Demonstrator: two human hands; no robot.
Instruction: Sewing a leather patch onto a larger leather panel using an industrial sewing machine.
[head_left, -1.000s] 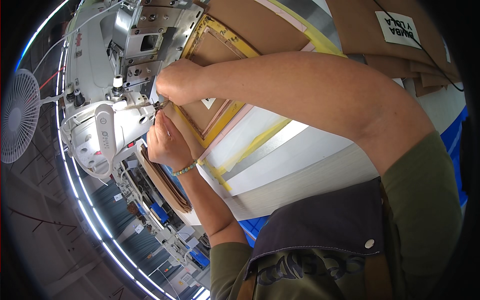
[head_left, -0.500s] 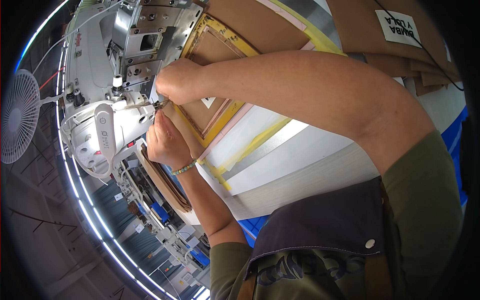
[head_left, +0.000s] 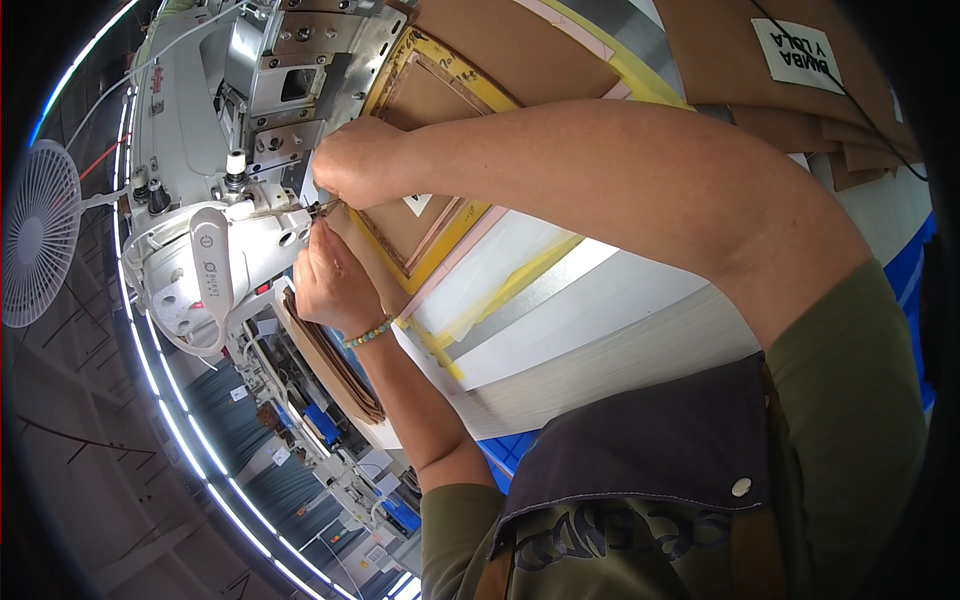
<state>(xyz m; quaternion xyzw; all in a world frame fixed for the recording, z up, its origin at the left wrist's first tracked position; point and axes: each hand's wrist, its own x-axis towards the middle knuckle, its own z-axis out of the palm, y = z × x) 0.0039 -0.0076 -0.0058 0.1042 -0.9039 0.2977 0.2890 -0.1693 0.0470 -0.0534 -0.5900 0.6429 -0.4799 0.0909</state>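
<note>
Both my hands work close together at the needle end of a white sewing machine (head_left: 180, 110). My left hand (head_left: 335, 285), with a beaded bracelet at the wrist, has its fingertips pinched just below a small dark metal part (head_left: 322, 209). Just above that part, my right hand (head_left: 362, 165) is closed with the knuckles up; its fingertips are hidden. What either hand pinches is too small or covered to make out. Beside my right hand lies a yellow frame (head_left: 455, 232) around a brown panel (head_left: 425, 100), partly covered by my right forearm.
A white fan (head_left: 40, 232) and a grey-white handheld-shaped device (head_left: 210, 265) are at the machine's left. Brown pieces (head_left: 705, 55) with a white label (head_left: 797, 58) lie at the far right. More brown sheets (head_left: 325, 360) hang below my left hand.
Almost nothing differs. Both hands stay at the needle end in nearly the same pose.
</note>
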